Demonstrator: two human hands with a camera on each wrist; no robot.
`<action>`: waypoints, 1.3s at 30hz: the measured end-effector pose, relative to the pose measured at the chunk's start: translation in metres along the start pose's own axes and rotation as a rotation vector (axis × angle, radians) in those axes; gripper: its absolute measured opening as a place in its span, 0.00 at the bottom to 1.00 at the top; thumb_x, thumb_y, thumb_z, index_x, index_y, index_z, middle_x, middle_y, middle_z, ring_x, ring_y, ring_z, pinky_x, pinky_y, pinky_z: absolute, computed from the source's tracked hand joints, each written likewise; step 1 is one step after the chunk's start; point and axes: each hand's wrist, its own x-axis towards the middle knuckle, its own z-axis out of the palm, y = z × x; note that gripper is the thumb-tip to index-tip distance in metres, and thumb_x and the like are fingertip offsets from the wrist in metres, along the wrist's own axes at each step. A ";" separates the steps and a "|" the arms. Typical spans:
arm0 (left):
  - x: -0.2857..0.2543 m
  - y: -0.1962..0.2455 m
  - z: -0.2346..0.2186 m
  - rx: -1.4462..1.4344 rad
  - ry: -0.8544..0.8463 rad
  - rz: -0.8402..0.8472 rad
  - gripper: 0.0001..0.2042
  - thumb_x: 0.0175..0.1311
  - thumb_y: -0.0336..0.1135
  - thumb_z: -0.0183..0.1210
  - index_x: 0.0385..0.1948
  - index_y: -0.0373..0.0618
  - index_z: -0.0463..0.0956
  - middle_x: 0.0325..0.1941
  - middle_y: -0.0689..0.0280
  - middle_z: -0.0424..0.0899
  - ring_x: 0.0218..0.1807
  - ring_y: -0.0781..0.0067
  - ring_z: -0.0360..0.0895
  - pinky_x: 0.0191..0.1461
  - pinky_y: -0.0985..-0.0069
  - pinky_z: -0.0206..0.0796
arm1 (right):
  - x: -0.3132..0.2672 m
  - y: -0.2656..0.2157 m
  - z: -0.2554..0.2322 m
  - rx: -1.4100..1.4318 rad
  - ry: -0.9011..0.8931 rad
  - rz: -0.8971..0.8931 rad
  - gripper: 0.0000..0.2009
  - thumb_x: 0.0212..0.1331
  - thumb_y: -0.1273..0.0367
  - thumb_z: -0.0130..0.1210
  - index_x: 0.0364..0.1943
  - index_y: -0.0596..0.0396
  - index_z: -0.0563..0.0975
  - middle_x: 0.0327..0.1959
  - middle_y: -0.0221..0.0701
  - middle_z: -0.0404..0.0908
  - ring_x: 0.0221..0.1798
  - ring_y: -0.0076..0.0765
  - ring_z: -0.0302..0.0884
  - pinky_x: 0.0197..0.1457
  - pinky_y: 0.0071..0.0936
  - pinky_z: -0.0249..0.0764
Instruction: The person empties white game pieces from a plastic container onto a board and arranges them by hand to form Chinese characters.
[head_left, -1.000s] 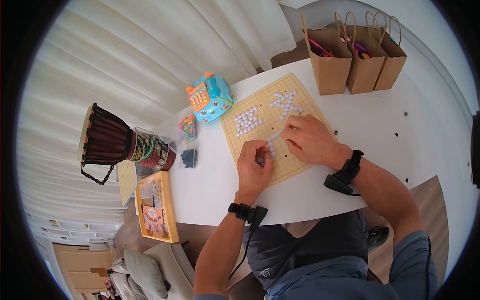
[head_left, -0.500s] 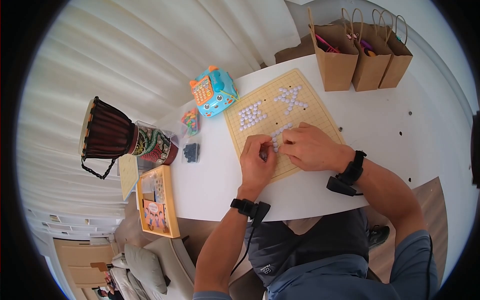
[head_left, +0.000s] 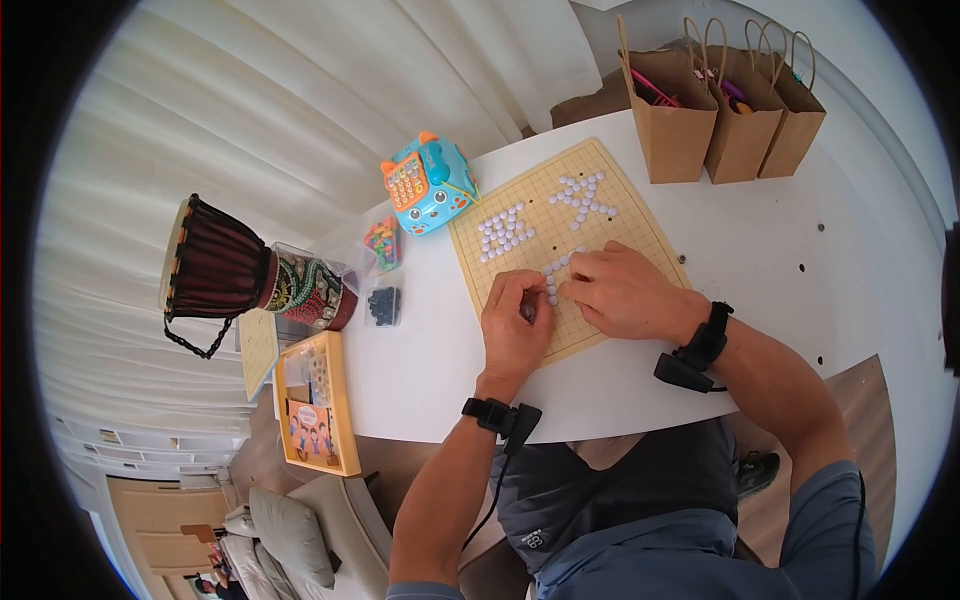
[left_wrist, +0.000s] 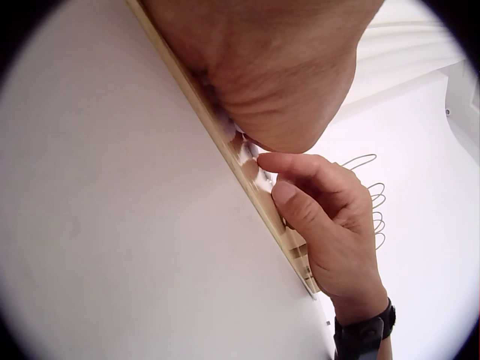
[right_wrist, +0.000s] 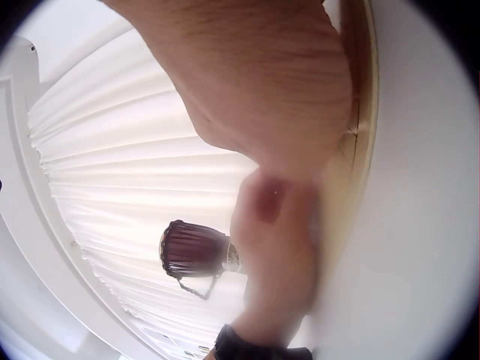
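A wooden Go board (head_left: 640,215) with a printed grid lies on the table, bearing white Go stones (head_left: 582,190) set out in several groups. My left hand (head_left: 513,325) rests at the near left part of the board, fingers curled round a few white stones that are mostly hidden in the palm. Beside it, my right hand (head_left: 630,295) is low over a short line of stones (head_left: 551,285). In the left wrist view, the right index finger (left_wrist: 281,162) reaches to the stones, with the thumb a little apart from it.
A blue toy phone (head_left: 430,190) stands at the board's far left corner, near small boxes of coloured pieces (head_left: 382,243) and dark pieces (head_left: 381,305). A drum (head_left: 220,260) and a wooden tray (head_left: 345,430) are further left. Paper bags (head_left: 675,140) stand at the back right.
The right hand has shifted slightly left and nearer along the line of stones, close to the left hand. The head view has tilted a little; the left hand stays at its place.
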 end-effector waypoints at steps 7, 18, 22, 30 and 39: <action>0.001 0.000 0.000 0.000 0.000 0.013 0.11 0.70 0.16 0.70 0.49 0.41 0.85 0.50 0.63 0.89 0.42 0.71 0.89 0.44 0.74 0.82 | -0.001 -0.001 0.000 0.008 0.020 -0.015 0.04 0.64 0.70 0.67 0.41 0.48 0.88 0.43 0.31 0.82 0.45 0.39 0.84 0.55 0.42 0.75; -0.003 -0.002 0.001 0.032 0.009 -0.014 0.11 0.70 0.17 0.67 0.49 0.41 0.85 0.49 0.61 0.88 0.41 0.69 0.89 0.43 0.72 0.82 | -0.002 0.005 0.010 -0.011 0.052 -0.029 0.09 0.65 0.70 0.67 0.47 0.44 0.90 0.42 0.27 0.81 0.42 0.37 0.81 0.50 0.41 0.73; -0.003 -0.001 0.002 0.069 0.020 0.003 0.10 0.70 0.17 0.67 0.49 0.42 0.85 0.48 0.62 0.88 0.42 0.70 0.90 0.45 0.73 0.83 | -0.002 0.008 0.013 -0.041 0.023 -0.012 0.08 0.66 0.68 0.66 0.46 0.44 0.90 0.43 0.27 0.82 0.42 0.38 0.82 0.51 0.43 0.75; -0.004 -0.002 0.002 0.200 0.056 0.048 0.09 0.71 0.20 0.68 0.49 0.41 0.85 0.48 0.59 0.89 0.41 0.63 0.90 0.45 0.69 0.84 | -0.004 0.007 0.009 -0.010 0.019 -0.017 0.06 0.69 0.66 0.64 0.44 0.45 0.89 0.45 0.31 0.84 0.47 0.41 0.86 0.56 0.46 0.77; -0.018 0.005 -0.016 0.304 -0.053 0.006 0.10 0.74 0.28 0.70 0.53 0.40 0.86 0.54 0.54 0.90 0.52 0.53 0.90 0.58 0.60 0.84 | -0.009 0.008 -0.004 0.077 -0.095 -0.088 0.17 0.63 0.53 0.73 0.49 0.45 0.92 0.49 0.35 0.86 0.53 0.47 0.89 0.61 0.49 0.79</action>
